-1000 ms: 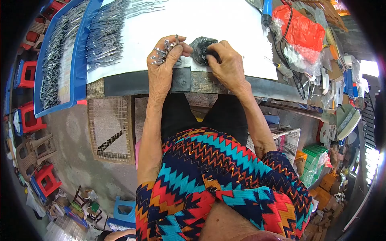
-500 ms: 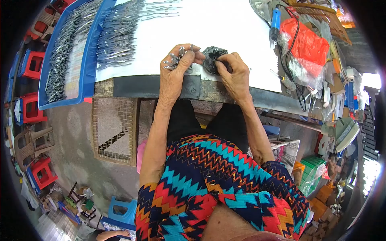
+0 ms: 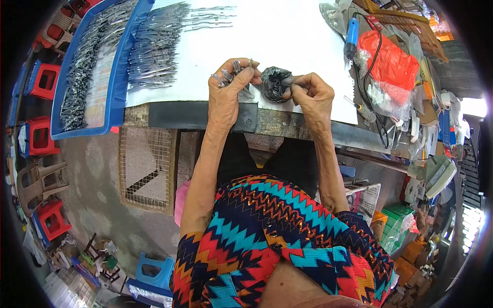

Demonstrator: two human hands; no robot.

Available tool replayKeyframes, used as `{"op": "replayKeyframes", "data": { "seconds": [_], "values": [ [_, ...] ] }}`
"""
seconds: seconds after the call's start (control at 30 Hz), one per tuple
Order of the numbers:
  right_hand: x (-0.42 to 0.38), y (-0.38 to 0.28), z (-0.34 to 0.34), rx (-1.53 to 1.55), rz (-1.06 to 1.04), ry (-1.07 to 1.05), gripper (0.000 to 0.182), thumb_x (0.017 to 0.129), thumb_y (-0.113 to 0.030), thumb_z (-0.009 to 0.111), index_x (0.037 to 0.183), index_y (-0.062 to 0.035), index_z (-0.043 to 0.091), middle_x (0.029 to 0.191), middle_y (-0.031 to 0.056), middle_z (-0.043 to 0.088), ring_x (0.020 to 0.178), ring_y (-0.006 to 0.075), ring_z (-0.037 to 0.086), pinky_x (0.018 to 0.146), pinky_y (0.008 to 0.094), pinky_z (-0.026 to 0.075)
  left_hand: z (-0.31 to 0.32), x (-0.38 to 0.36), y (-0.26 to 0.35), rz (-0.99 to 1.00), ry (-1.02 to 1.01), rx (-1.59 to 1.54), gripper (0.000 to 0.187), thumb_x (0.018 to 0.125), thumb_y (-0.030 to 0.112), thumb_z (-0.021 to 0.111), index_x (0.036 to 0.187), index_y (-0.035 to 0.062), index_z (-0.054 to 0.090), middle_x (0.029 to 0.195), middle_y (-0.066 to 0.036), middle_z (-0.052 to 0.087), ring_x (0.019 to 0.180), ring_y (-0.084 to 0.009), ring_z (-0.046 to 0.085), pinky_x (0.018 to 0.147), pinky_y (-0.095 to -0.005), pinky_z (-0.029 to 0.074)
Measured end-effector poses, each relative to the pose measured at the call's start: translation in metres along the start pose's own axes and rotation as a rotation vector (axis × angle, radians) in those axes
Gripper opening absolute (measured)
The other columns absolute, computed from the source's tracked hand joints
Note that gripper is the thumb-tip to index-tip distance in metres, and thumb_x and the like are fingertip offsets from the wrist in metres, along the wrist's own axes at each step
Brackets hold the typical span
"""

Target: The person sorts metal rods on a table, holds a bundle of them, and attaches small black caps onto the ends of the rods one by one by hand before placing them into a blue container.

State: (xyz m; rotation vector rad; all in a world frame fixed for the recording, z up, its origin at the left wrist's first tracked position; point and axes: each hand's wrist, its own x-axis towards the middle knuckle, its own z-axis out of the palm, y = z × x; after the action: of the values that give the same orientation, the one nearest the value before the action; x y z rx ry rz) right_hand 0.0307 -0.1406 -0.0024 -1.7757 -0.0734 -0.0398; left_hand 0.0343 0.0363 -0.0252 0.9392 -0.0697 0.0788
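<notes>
Several small shiny metal pieces [image 3: 227,76] stick up between the curled fingers of my left hand [image 3: 226,97], which is closed around them above the table's near edge. Just to its right, a small black plastic bag [image 3: 275,84] sits with its crumpled mouth facing up; its contents are too dark to make out. My right hand [image 3: 316,97] is closed at the bag's right side, thumb and fingers pinched at the rim. Whether a small piece is also between those fingertips is hidden.
A blue tray [image 3: 116,82] of thin metal rods stands at the left. More rods [image 3: 154,51] lie in rows on the white sheet [image 3: 277,31]. A blue-handled tool [image 3: 352,33] with a black cord and a red plastic bag [image 3: 387,64] lie at the right.
My right hand has drawn back to the right, from over the bag's mouth to its side. The bag's opening shows more fully. My left hand keeps its metal pieces.
</notes>
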Motion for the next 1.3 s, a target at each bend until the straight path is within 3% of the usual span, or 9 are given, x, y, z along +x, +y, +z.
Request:
{"op": "replayKeyframes", "data": {
  "seconds": [0.23, 0.43, 0.9, 1.3],
  "values": [
    [0.013, -0.016, 0.008, 0.226, -0.06, 0.073, 0.005, 0.079, 0.001, 0.056, 0.084, 0.0032, 0.055, 0.067, 0.0062, 0.059, 0.058, 0.0088, 0.056, 0.05, 0.0198, 0.044, 0.005, -0.001, -0.003, -0.011, 0.0, 0.023, 0.018, 0.083, 0.011, 0.061, 0.095, -0.0024, 0.06, 0.082, -0.009, 0.062, 0.072, -0.014, 0.058, 0.068, -0.0246, 0.047],
    [0.022, -0.034, 0.023, 0.241, -0.087, 0.016, 0.011, 0.079, -0.003, 0.058, 0.088, 0.0032, 0.057, 0.068, 0.0055, 0.059, 0.057, 0.0082, 0.055, 0.05, 0.0196, 0.043, 0.006, -0.001, -0.002, -0.028, -0.055, 0.032, 0.021, 0.087, 0.016, 0.057, 0.097, -0.0021, 0.06, 0.079, -0.007, 0.06, 0.071, -0.0113, 0.054, 0.066, -0.0223, 0.044],
    [0.035, -0.034, 0.039, 0.499, -0.061, -0.095, 0.009, 0.081, -0.003, 0.058, 0.088, 0.0027, 0.057, 0.07, 0.005, 0.057, 0.058, 0.0081, 0.051, 0.05, 0.0194, 0.039, 0.008, 0.002, -0.005, -0.046, -0.067, -0.097, 0.014, 0.082, 0.009, 0.061, 0.093, 0.0018, 0.057, 0.077, -0.005, 0.06, 0.07, -0.0098, 0.054, 0.064, -0.0219, 0.044],
    [0.039, -0.032, 0.038, 0.562, -0.029, -0.125, 0.012, 0.079, -0.002, 0.059, 0.089, 0.0043, 0.057, 0.065, 0.005, 0.056, 0.054, 0.0083, 0.052, 0.046, 0.0189, 0.041, 0.013, 0.0, -0.008, -0.024, -0.072, -0.105, 0.019, 0.08, 0.007, 0.064, 0.096, 0.0055, 0.052, 0.081, -0.003, 0.059, 0.071, -0.0078, 0.052, 0.062, -0.0201, 0.043]
  ]
}}
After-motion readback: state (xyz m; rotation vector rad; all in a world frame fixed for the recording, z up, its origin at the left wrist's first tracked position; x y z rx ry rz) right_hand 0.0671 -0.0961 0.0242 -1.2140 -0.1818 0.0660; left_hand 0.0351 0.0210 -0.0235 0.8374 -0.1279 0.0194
